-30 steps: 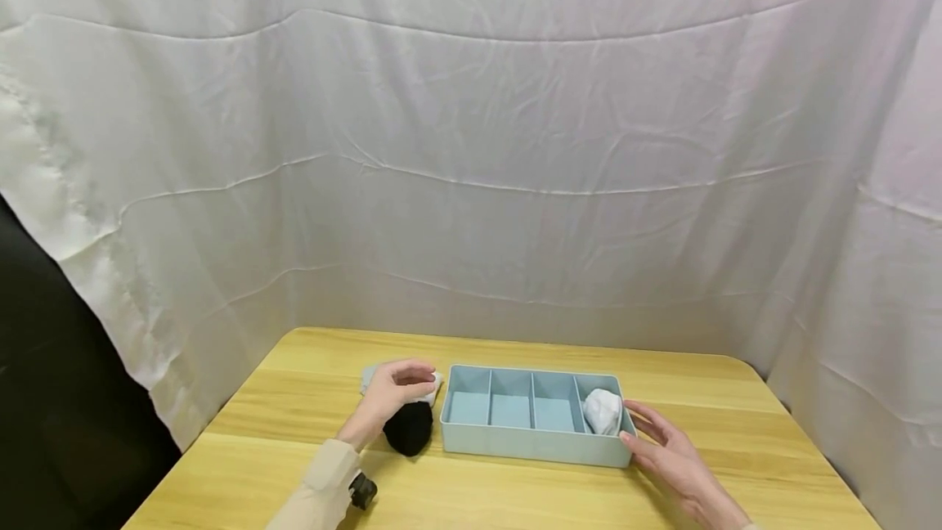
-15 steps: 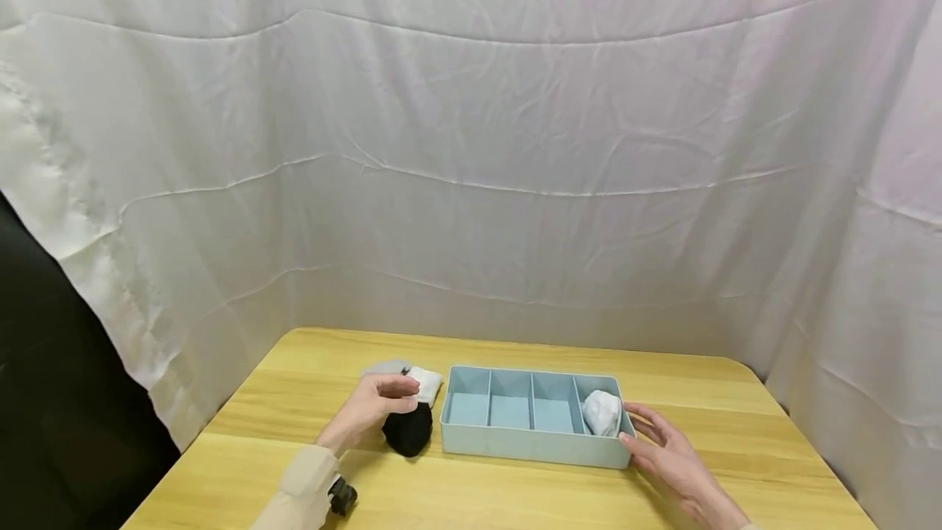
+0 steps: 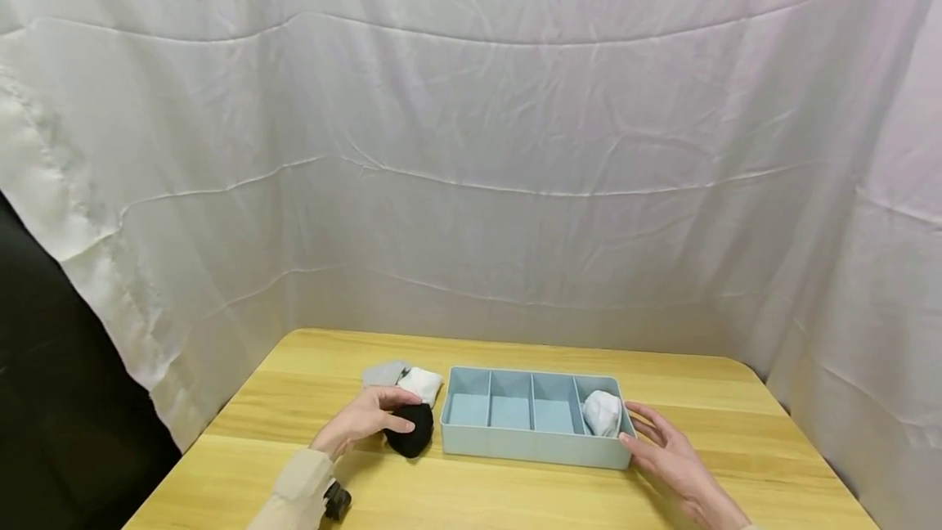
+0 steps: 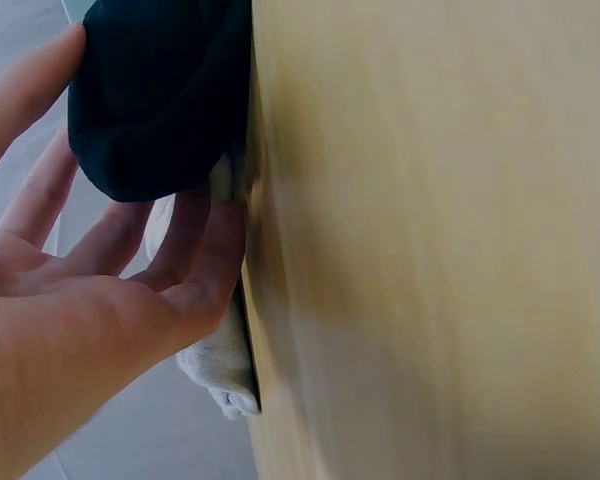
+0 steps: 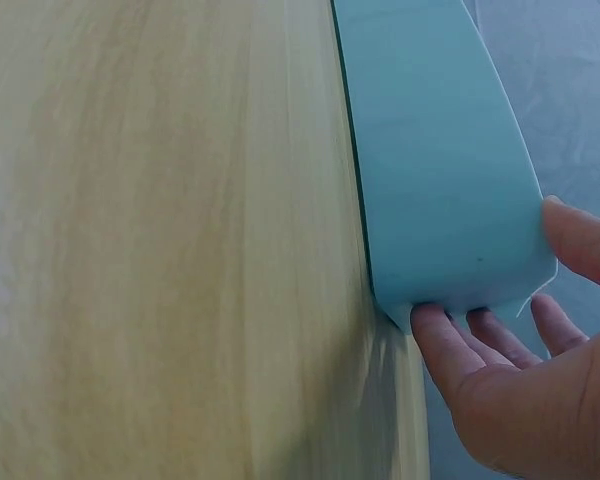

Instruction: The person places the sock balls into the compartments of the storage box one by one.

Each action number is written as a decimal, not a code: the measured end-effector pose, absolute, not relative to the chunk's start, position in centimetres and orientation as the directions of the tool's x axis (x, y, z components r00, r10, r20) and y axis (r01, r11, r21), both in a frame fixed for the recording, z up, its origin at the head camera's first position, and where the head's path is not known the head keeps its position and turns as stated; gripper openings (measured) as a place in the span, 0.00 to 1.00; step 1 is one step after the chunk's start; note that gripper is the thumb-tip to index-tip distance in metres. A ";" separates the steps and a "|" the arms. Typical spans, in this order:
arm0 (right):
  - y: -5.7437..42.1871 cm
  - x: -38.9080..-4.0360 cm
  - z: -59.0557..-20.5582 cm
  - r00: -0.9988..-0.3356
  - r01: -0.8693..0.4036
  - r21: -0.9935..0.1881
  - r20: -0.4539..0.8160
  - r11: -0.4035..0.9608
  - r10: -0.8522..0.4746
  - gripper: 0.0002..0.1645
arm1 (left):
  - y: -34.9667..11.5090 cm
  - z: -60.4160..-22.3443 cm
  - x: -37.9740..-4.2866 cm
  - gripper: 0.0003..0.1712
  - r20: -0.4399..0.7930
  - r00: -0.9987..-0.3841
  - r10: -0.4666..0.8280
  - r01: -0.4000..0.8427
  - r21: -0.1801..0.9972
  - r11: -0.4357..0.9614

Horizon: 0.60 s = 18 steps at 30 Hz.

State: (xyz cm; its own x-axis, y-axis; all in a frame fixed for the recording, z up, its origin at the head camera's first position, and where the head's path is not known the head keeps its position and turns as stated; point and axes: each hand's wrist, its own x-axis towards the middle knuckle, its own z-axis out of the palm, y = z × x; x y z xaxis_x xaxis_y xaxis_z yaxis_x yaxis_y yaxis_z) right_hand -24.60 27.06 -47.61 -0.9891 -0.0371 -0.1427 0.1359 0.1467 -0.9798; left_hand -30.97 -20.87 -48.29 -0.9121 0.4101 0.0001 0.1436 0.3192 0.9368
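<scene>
The black bundle point(image 3: 414, 442) sat on the table point(image 3: 471, 497), left of the box point(image 3: 530, 444) and near its left end. The person's left hand point(image 3: 359, 420) pinched it, the thumb on the near side and the other fingers bent around the far side, slightly apart from one another. Just beyond lay a white cloth point(image 3: 422, 384) and, to its left, a grey cloth point(image 3: 383, 374). The box had four compartments in a row; a white bundle point(image 3: 603, 414) filled much of the rightmost. The right hand point(image 3: 673, 464) gripped that end, thumb at the near corner, fingers spread against the end wall. A black device point(image 3: 338, 501) showed at the left cuff point(image 3: 303, 477). A pale curtain point(image 3: 471, 145) hung behind the table.
</scene>
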 end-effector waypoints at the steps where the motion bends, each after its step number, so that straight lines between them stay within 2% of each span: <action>1: 27.1 -24.6 -47.6 -0.989 0.138 -0.979 -0.146 0.149 -0.039 0.42 | -20.9 -48.3 -31.0 0.26 -0.001 -0.910 0.415 0.145 0.936 0.321; 9: 27.1 -24.5 -47.8 -0.989 0.135 -0.979 -0.143 0.150 -0.044 0.42 | -20.9 -48.5 -31.1 0.26 -0.028 -0.887 0.461 0.133 0.940 0.314; 18: 27.2 -24.6 -47.9 -0.989 0.134 -0.980 -0.142 0.146 -0.045 0.43 | -20.4 -47.8 -31.3 0.23 -0.051 -0.903 0.426 0.134 0.910 0.393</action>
